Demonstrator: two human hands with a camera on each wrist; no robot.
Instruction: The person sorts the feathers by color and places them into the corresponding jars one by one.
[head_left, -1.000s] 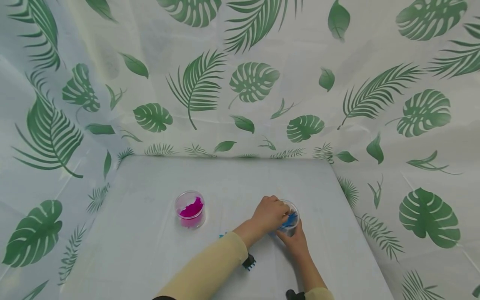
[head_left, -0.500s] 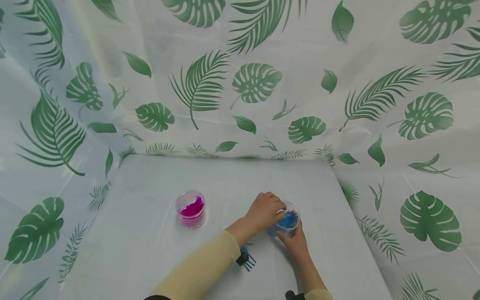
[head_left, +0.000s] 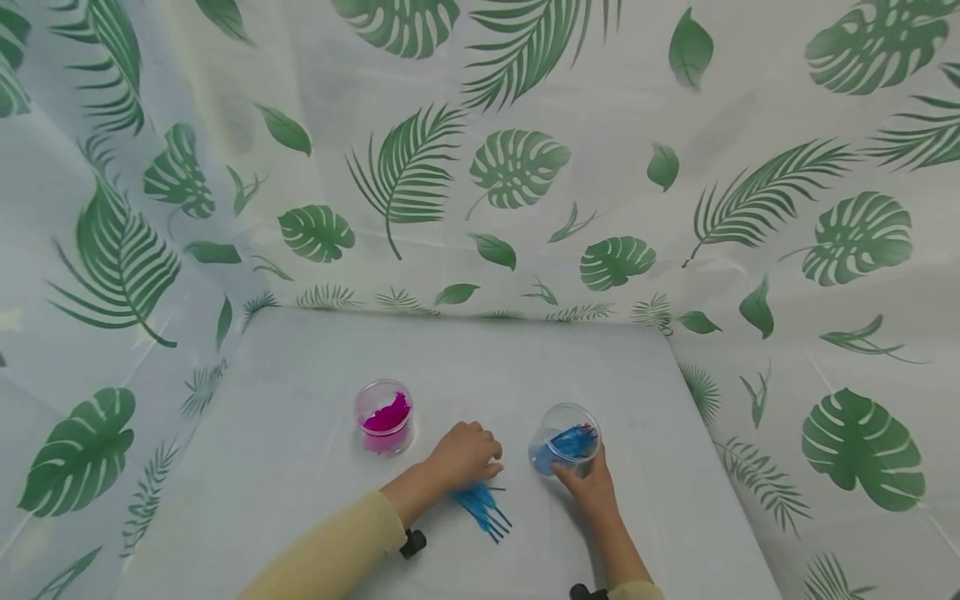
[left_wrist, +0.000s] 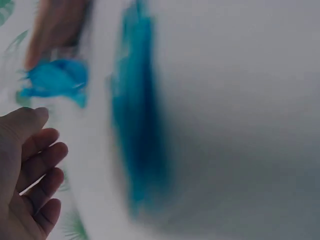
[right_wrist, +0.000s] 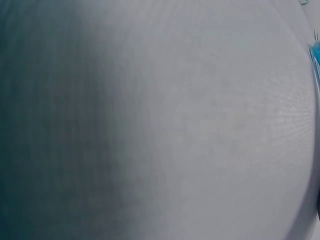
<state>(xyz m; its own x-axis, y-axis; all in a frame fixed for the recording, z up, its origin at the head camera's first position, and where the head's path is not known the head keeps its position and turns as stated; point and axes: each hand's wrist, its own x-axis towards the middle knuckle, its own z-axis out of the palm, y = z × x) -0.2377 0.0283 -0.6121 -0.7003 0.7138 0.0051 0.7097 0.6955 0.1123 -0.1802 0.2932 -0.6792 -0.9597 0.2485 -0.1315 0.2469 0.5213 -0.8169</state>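
Observation:
My left hand (head_left: pixel 467 454), fingers loosely curled with nothing between them, hovers by a bundle of blue feather-like pieces (head_left: pixel 478 507) with thin dark stems. In the left wrist view that hand (left_wrist: pixel 35 170) shows bent, apart fingers, and the blue bundle (left_wrist: pixel 140 110) is blurred. My right hand (head_left: pixel 592 483) grips the side of a clear round tub (head_left: pixel 542 457), which stands tilted with similar blue pieces (head_left: pixel 576 442) inside. The right wrist view catches only a sliver of blue (right_wrist: pixel 316 52) at its edge; the right hand's fingers are mostly hidden there.
A second clear tub (head_left: pixel 367 398) with magenta pieces (head_left: pixel 388 415) stands left of my left hand. The white table (head_left: pixel 300 358) meets leaf-printed sheets (head_left: pixel 420 275) at its back and sides.
My left hand has left the blue tub's mouth and moved left and toward me, above the loose blue bundle, exposing more of it. The right hand keeps holding the tub.

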